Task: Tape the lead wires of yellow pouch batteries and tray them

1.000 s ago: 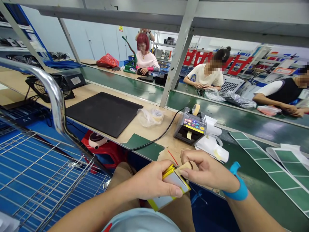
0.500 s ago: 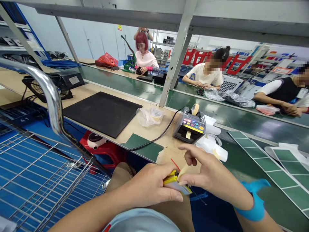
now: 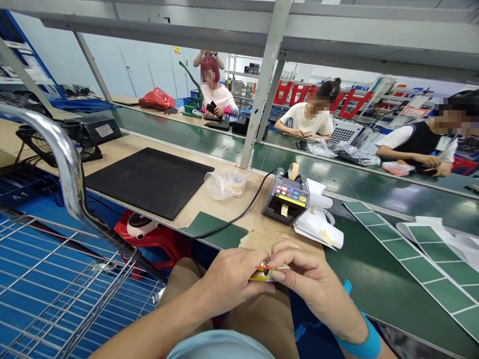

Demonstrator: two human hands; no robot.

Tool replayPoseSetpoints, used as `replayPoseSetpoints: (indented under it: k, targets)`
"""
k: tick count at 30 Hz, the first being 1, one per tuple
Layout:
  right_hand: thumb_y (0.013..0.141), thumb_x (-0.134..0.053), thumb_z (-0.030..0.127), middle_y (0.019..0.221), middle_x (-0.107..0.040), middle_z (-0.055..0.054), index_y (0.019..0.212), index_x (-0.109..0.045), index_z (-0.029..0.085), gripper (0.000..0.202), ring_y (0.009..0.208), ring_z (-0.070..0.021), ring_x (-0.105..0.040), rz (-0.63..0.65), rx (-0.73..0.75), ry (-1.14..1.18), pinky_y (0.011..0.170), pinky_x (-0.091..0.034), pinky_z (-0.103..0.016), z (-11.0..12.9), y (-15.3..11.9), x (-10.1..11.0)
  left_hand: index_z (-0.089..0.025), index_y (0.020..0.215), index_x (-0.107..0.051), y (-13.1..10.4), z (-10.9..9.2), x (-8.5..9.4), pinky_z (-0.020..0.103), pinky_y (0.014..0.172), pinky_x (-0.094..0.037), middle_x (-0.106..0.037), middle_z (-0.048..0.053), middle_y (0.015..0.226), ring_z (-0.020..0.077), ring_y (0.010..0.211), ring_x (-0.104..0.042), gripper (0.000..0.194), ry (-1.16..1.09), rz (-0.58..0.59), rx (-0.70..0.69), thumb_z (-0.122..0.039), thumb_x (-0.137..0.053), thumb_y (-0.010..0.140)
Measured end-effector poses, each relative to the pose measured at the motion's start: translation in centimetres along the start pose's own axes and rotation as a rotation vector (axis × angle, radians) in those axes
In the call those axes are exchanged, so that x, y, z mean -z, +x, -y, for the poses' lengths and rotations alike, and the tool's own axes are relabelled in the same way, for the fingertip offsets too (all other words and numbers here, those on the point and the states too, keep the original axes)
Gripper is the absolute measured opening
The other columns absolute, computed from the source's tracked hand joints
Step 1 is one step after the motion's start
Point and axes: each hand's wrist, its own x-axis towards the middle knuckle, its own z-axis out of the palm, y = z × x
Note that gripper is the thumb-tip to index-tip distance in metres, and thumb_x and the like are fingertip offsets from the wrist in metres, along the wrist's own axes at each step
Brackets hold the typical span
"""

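A small silvery battery pack (image 3: pixel 259 276) with yellow edges and a red wire is held low over my lap. My left hand (image 3: pixel 234 274) is closed round it, thumb along the near side. My right hand (image 3: pixel 305 271) pinches a short piece of cream tape (image 3: pixel 283 268) against the pack's right end; its fingertips touch the pack there. Fingers cover much of the pack. Beyond my hands, a tape dispenser (image 3: pixel 286 195) with a lit panel stands on the bench, a tape end (image 3: pixel 285 210) sticking out of its front.
A black mat (image 3: pixel 151 180) and a crumpled plastic bag (image 3: pixel 226 184) lie on the bench. White backing paper (image 3: pixel 320 228) and strips of green labels (image 3: pixel 404 249) are at right. A wire cart (image 3: pixel 75 269) stands at left. Several co-workers sit across the green belt.
My right hand has brought the tape down from above onto the pack, and its raised fingers have closed in. The pack has turned, with its end facing up. The camera view has shifted slightly.
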Motion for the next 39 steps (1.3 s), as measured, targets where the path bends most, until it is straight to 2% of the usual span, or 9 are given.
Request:
replayPoseSetpoints:
  k: [8, 10, 13, 15, 17, 20, 27, 34, 39]
  targets:
    - [0.088, -0.053, 0.012, 0.083, -0.056, 0.001, 0.087, -0.06, 0.024, 0.014, 0.08, -0.0114, -0.055, -0.133, 0.309, -0.303, 0.074, -0.045, -0.023, -0.4, -0.6, -1.1, -0.017, 0.087, -0.053, 0.1, 0.5, -0.2, 0.024, 0.056, -0.037, -0.064, 0.0, 0.073, 0.0148, 0.063, -0.059, 0.019, 0.053, -0.07, -0.084, -0.036, -0.051, 0.091]
    - [0.087, -0.056, 0.016, 0.088, -0.059, 0.0, 0.094, -0.06, 0.025, 0.012, 0.084, -0.0128, -0.057, -0.176, 0.297, -0.409, 0.075, -0.046, -0.024, -0.4, -0.6, -1.1, -0.016, 0.089, -0.055, 0.3, 0.6, 0.0, 0.024, 0.059, -0.039, -0.066, 0.001, 0.076, 0.0158, 0.067, -0.061, 0.02, 0.017, -0.05, -0.043, -0.036, -0.052, 0.09]
    - [0.084, -0.062, 0.025, 0.109, -0.059, -0.006, 0.123, -0.049, 0.024, 0.041, 0.096, -0.0184, -0.056, -0.396, 0.269, -0.628, 0.081, -0.046, -0.03, -0.6, -0.9, -1.2, -0.016, 0.088, -0.058, 0.5, 0.5, 0.4, 0.023, 0.062, -0.043, -0.068, 0.002, 0.082, 0.0166, 0.073, -0.063, 0.021, -0.083, -0.033, 0.097, -0.036, -0.062, 0.084]
    - [0.082, -0.064, 0.023, 0.107, -0.059, -0.007, 0.123, -0.05, 0.022, 0.043, 0.096, -0.0212, -0.055, -0.556, 0.394, -0.775, 0.083, -0.044, -0.035, -0.7, -1.1, -1.4, -0.017, 0.086, -0.059, 0.5, 0.5, 0.5, 0.022, 0.064, -0.045, -0.069, 0.002, 0.087, 0.017, 0.076, -0.064, 0.023, -0.146, -0.046, 0.2, -0.036, -0.069, 0.078]
    - [0.08, -0.064, 0.013, 0.089, -0.06, -0.005, 0.107, -0.06, 0.022, 0.029, 0.087, -0.021, -0.053, -0.602, 0.594, -0.877, 0.079, -0.042, -0.037, -0.7, -1.1, -1.9, -0.017, 0.087, -0.059, 0.5, 0.6, 0.5, 0.023, 0.067, -0.047, -0.069, 0.003, 0.092, 0.0178, 0.078, -0.065, 0.024, -0.169, -0.077, 0.245, -0.036, -0.07, 0.077]
    - [0.076, -0.063, 0.002, 0.073, -0.059, -0.003, 0.097, -0.065, 0.022, 0.03, 0.075, -0.0196, -0.05, -0.555, 0.712, -0.915, 0.072, -0.04, -0.037, -0.4, -0.7, -2.7, -0.017, 0.091, -0.058, 0.3, 0.9, 0.2, 0.026, 0.07, -0.048, -0.069, 0.004, 0.091, 0.019, 0.08, -0.066, 0.022, -0.125, -0.097, 0.18, -0.037, -0.064, 0.082]
    - [0.078, -0.06, 0.001, 0.079, -0.061, -0.006, 0.104, -0.062, 0.02, 0.032, 0.08, -0.0205, -0.05, -0.46, 0.682, -0.934, 0.075, -0.04, -0.039, -0.2, 0.0, -2.7, -0.014, 0.094, -0.054, 0.2, 1.6, 0.0, 0.026, 0.059, -0.046, -0.067, 0.005, 0.077, 0.0179, 0.067, -0.064, 0.021, 0.125, -0.173, -0.083, -0.034, -0.047, 0.093]
    - [0.085, -0.055, 0.01, 0.073, -0.056, -0.002, 0.084, -0.058, 0.019, 0.009, 0.074, -0.0156, -0.049, -0.046, 0.409, -0.639, 0.063, -0.042, -0.029, 0.7, 0.0, -1.1, -0.011, 0.099, -0.051, -0.1, 2.4, 0.3, 0.029, 0.067, -0.051, -0.067, 0.009, 0.085, 0.0192, 0.076, -0.065, 0.019, 0.201, -0.193, -0.312, -0.028, -0.042, 0.095]
    - [0.083, -0.056, 0.009, 0.079, -0.056, -0.004, 0.092, -0.06, 0.018, 0.013, 0.08, -0.0174, -0.047, -0.055, 0.519, -0.712, 0.07, -0.043, -0.033, 0.5, -0.1, -0.9, -0.012, 0.097, -0.051, 0.0, 2.4, 0.2, 0.029, 0.072, -0.053, -0.069, 0.01, 0.086, 0.0181, 0.08, -0.067, 0.022, 0.146, -0.169, -0.366, -0.032, -0.042, 0.096]
